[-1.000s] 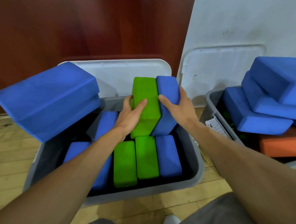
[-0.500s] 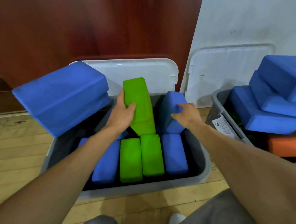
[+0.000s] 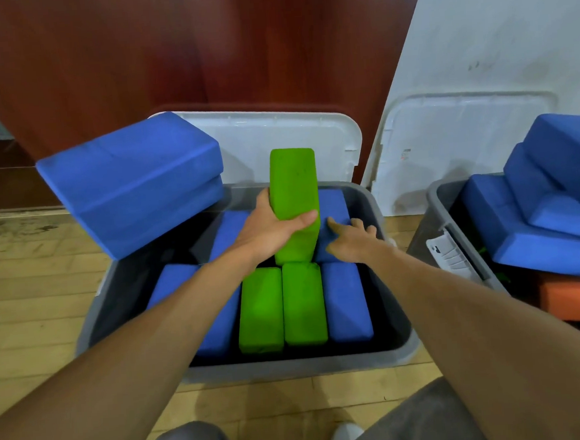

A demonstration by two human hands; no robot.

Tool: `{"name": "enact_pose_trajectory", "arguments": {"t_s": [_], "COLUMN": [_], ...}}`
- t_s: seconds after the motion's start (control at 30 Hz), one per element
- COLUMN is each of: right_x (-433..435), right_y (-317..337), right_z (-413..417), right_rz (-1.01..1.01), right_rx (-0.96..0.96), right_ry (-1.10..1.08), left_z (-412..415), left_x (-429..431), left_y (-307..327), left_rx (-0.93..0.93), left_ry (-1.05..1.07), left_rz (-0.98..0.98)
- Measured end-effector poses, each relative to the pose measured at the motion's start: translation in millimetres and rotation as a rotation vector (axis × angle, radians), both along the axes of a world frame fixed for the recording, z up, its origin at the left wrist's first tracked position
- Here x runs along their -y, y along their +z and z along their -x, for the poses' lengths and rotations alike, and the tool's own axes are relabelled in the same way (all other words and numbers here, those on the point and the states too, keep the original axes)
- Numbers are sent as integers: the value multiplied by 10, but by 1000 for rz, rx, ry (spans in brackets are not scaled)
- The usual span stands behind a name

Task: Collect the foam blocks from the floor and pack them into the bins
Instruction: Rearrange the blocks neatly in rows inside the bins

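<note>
My left hand (image 3: pixel 275 228) grips a green foam block (image 3: pixel 293 188) that stands upright in the middle of the grey bin (image 3: pixel 292 365). My right hand (image 3: pixel 350 238) rests flat, fingers spread, on a blue block (image 3: pixel 333 207) lying in the bin's far right corner. In the front row lie two green blocks (image 3: pixel 281 309) and a blue block (image 3: pixel 347 301). More blue blocks (image 3: pixel 183 279) lie at the left, partly hidden by my left arm. Two stacked blue blocks (image 3: pixel 135 182) tilt on the bin's far left rim.
A white lid (image 3: pixel 276 141) leans behind the bin against a dark red wall. A second grey bin (image 3: pixel 449 215) at the right holds blue blocks (image 3: pixel 548 208) and an orange block (image 3: pixel 579 297), with another lid (image 3: pixel 448 147) behind. Wooden floor surrounds both bins.
The blue block under my right hand has gone down from leaning to lying flat in the far right corner. My left hand has turned the green block more upright.
</note>
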State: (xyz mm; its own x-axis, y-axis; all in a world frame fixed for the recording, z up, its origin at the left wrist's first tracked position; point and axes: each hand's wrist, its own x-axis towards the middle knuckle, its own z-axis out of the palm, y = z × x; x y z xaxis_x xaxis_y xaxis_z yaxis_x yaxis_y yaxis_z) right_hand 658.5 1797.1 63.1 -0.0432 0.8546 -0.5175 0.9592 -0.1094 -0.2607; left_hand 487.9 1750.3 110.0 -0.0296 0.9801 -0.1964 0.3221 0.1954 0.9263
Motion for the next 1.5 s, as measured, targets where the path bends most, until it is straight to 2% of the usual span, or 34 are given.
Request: {"name": "enact_pose_trajectory", "arguments": {"t_s": [0.07, 0.13, 0.2, 0.23, 0.33, 0.43, 0.57, 0.73, 0.97, 1.07, 1.17, 1.23, 1.33, 1.4, 1.5], "right_x": [-24, -55, -74, -71, -13, 49, 1, -47, -37, -108, -46, 21, -26, -124, -118], "right_y": [6, 80, 214, 294, 436, 470, 453, 216, 192, 133, -16, -36, 143, 207, 137], "right_z": [24, 41, 91, 129, 211, 221, 196, 34, 21, -80, -233, -257, -97, -2, 3], "right_rz": [-38, -232, -432, -455, -330, -249, -397, -337, -335, -406, -301, -242, -304, -320, -263], "right_rx": [13, -88, -349, -523, -920, -1057, -1005, -925, -681, -458, -319, -347, -641, -819, -766], "right_ry": [-11, -96, -188, -237, -336, -288, -303, -412, -198, -257, -263, -244, -310, -402, -368], "left_z": [34, 54, 83, 101, 123, 84, -25, -92, -41, 57, 39, -10, -87, -101, -13], "left_x": [3, 18, 25, 17, -3, -3, -28, -188, -286, -347, -358, -358, -362, -412, -458], "left_y": [-11, -16, -29, -41, -96, -158, -159, -114, -174, -278, -341, -424, -518, -532, -569], "left_rx": [10, 26, 48, 63, 114, 136, 93, -127, -83, -70, -29, -14, -41, 5, 39], "left_ry": [-15, -33, -47, -45, -20, 12, -5, -143, -135, -52, -53, -92, -153, -171, -177], "left_rz": [11, 13, 39, 55, 87, 83, 68, 86, 226, 171, 67, 16, 13, 42, 108]}}
